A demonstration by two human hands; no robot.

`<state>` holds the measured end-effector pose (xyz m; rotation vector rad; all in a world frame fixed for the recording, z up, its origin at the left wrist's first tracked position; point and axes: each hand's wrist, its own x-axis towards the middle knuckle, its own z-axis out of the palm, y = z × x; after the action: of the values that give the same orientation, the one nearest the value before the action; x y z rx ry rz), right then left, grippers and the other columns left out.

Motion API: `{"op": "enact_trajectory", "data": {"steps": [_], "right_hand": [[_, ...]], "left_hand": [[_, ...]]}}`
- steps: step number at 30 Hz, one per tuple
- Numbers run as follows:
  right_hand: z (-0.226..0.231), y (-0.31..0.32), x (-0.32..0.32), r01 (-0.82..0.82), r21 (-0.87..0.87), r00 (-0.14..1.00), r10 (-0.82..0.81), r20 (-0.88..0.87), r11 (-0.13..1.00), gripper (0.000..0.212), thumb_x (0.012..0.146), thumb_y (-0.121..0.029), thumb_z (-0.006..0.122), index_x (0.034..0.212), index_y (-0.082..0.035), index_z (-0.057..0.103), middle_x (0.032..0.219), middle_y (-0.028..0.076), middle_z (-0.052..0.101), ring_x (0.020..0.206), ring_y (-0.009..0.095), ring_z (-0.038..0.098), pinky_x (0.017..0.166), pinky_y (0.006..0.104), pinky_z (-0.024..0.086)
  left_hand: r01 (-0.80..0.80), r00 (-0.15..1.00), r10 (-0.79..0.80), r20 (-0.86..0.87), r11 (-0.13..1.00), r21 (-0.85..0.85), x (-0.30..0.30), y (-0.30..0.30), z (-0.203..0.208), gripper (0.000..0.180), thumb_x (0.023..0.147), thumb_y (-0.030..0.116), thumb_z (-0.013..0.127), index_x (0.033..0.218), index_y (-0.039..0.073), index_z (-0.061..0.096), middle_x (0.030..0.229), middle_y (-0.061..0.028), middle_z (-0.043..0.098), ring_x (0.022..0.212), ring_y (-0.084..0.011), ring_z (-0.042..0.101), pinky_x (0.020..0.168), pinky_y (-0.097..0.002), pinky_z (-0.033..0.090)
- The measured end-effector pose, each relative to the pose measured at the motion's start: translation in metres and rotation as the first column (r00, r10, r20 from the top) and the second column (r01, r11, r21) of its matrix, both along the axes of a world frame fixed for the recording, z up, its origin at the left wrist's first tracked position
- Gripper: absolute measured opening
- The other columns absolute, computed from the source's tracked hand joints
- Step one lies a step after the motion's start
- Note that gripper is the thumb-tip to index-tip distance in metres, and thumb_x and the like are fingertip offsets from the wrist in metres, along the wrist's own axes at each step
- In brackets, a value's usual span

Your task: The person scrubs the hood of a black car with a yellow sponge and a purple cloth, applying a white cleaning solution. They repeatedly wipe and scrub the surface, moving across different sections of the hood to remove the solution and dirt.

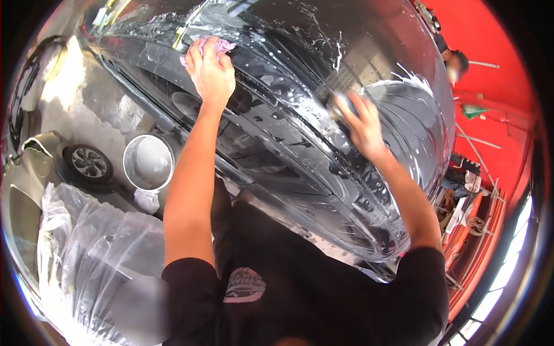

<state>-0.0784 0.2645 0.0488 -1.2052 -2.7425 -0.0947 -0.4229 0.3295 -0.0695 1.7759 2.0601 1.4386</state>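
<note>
A black car (271,144) lies before me, its roof and side wet with drops and streaks. My left hand (213,75) is closed round a crumpled pink-purple cloth (222,45) and presses it against the roof edge above the side windows. Farther right, my right hand (363,127) rests low over the roof, fingers curled at a small greyish thing (339,105); motion blur hides what kind it is. Clear film (398,106) lies wet and wrinkled over the roof's right part, beside that hand. Close to the cloth is a narrow yellow-green strip (179,37).
On the left, a white bucket (149,189) stands near another vehicle's wheel (88,162). Clear plastic sheeting (98,248) drapes over something at the lower left. Another person (455,62) is beyond the car, by a red wall (490,34). Poles and clutter (473,230) line the right side.
</note>
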Motion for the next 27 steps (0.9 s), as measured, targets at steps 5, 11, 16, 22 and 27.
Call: {"op": "enact_trajectory", "data": {"steps": [5, 11, 16, 22, 27], "right_hand": [[0.004, -0.013, 0.010, 0.027, 0.026, 0.998, -0.028, 0.062, 0.999, 0.069, 0.085, -0.005, 0.071, 0.152, -0.012, 0.060, 0.155, 0.016, 0.057, 0.132, 0.035, 0.057, 0.110, 0.0472, 0.045], [-0.022, 0.116, -0.121, -0.074, 0.059, 0.997, 0.075, -0.010, 0.996, 0.078, 0.075, 0.000, 0.070, 0.152, -0.016, 0.060, 0.149, 0.015, 0.057, 0.127, 0.037, 0.057, 0.104, 0.0487, 0.045], [0.000, 0.003, 0.000, 0.009, 0.001, 1.000, -0.009, 0.001, 1.000, 0.063, 0.084, -0.008, 0.075, 0.147, -0.015, 0.068, 0.144, 0.020, 0.062, 0.122, 0.038, 0.061, 0.099, 0.0509, 0.050], [-0.022, 0.143, -0.142, -0.133, 0.058, 0.991, 0.135, -0.018, 0.989, 0.075, 0.077, 0.000, 0.068, 0.150, -0.015, 0.061, 0.145, 0.015, 0.058, 0.128, 0.038, 0.056, 0.105, 0.0503, 0.044], [-0.036, 0.174, -0.176, -0.091, 0.027, 0.996, 0.091, 0.008, 0.995, 0.070, 0.083, -0.003, 0.070, 0.151, -0.019, 0.062, 0.147, 0.015, 0.060, 0.128, 0.036, 0.058, 0.106, 0.0497, 0.045]], "left_hand": [[0.023, 0.999, -0.024, 0.040, 1.000, 0.016, 0.017, 0.000, 0.007, 0.047, 0.089, 0.014, 0.067, 0.136, 0.010, 0.068, 0.145, -0.0194, 0.057, 0.136, -0.0422, 0.051, 0.120, -0.0555, 0.037], [-0.004, 0.994, 0.001, 0.105, 1.000, 0.028, 0.019, 0.005, 0.008, 0.049, 0.091, 0.010, 0.066, 0.140, 0.008, 0.063, 0.145, -0.0193, 0.054, 0.140, -0.0417, 0.048, 0.122, -0.0575, 0.033], [-0.035, 0.990, 0.034, 0.137, 0.999, -0.001, 0.011, -0.004, 0.008, 0.048, 0.088, 0.011, 0.068, 0.136, 0.007, 0.063, 0.146, -0.0198, 0.051, 0.142, -0.0435, 0.045, 0.120, -0.0607, 0.036], [0.020, 0.993, -0.018, 0.116, 1.000, -0.016, 0.016, -0.004, 0.014, 0.045, 0.084, 0.008, 0.068, 0.130, 0.007, 0.067, 0.143, -0.0176, 0.056, 0.138, -0.0412, 0.049, 0.119, -0.0601, 0.035], [0.027, 0.992, -0.026, 0.127, 1.000, -0.008, 0.012, -0.001, 0.008, 0.044, 0.084, 0.007, 0.068, 0.128, 0.008, 0.068, 0.143, -0.0165, 0.057, 0.137, -0.0419, 0.050, 0.118, -0.0611, 0.035]]}}
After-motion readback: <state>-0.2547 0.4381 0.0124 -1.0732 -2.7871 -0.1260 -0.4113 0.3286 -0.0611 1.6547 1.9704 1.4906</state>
